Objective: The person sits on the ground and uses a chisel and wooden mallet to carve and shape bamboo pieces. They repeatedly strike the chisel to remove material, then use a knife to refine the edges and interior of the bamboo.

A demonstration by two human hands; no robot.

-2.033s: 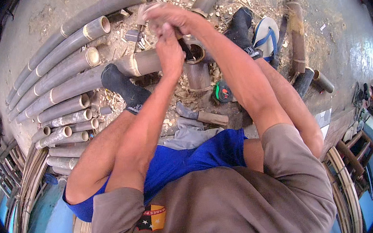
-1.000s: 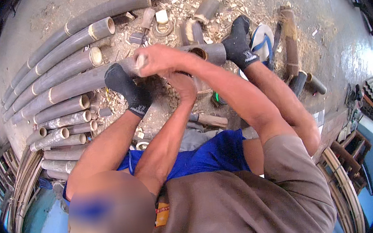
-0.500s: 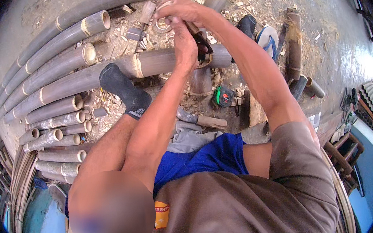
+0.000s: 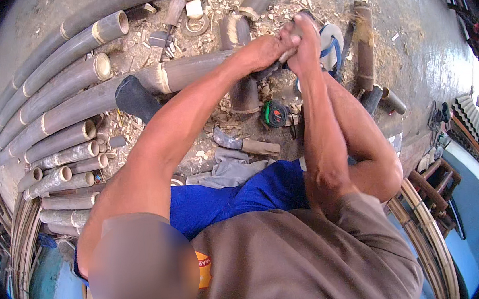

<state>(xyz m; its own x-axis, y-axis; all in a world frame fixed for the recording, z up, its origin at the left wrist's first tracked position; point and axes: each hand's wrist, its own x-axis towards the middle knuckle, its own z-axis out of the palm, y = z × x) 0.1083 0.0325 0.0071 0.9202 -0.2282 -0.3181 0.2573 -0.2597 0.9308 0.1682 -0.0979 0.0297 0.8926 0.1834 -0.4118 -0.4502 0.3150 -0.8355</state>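
My left hand [image 4: 273,49] and my right hand [image 4: 303,41] are closed together over the right end of a long grey-brown bamboo pole [image 4: 191,71]. What they grip is mostly hidden. Only a dark piece [image 4: 268,70] shows below the left fingers, and its kind cannot be made out. The pole rests across a short bamboo log [image 4: 244,95]. Close to the right hand lies a sandal [image 4: 330,43] with blue straps. My left foot, in a dark sock [image 4: 135,98], is against the pole on the left.
A tape measure [image 4: 275,113] and a curved knife [image 4: 244,143] with a wooden handle lie nearer me. Beyond the pole are a wooden-handled tool [image 4: 173,14], a tape roll [image 4: 195,26] and a white block [image 4: 194,8]. Bamboo poles [image 4: 72,85] fill the left; an upright-lying bamboo piece [image 4: 364,51] is right.
Both hands have moved right and nearer me, from above the pole to its right end. My right elbow has drawn in toward my body. The head view has shifted slightly.
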